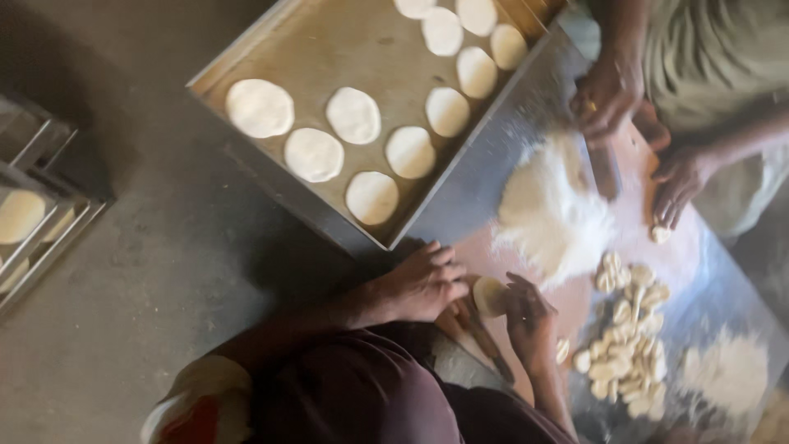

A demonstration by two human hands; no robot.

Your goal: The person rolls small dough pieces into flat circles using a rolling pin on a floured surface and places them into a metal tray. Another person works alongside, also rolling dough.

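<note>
The desk (526, 107) is crowded: a tray (288, 41) of flat dough rounds runs off the top edge, a flour heap (551, 214) and a pile of dough pieces (629, 337) fill the middle, leaving a bare strip between them. Another person's hands (612, 94) work at the far side, arms cut off. A small pale dough disc (491, 296), round and flattened, sits between the left hand (423, 284), fingers loosely spread beside it, and the right hand (530, 321), curled at its edge; the grip is hard to make out.

One tray (271, 45), twelve dough discs (260, 108) on it, two flour mounds (549, 215), one heap of small dough pieces (626, 337) too many to count, four hands (421, 285), one disc in hand (490, 296).
</note>
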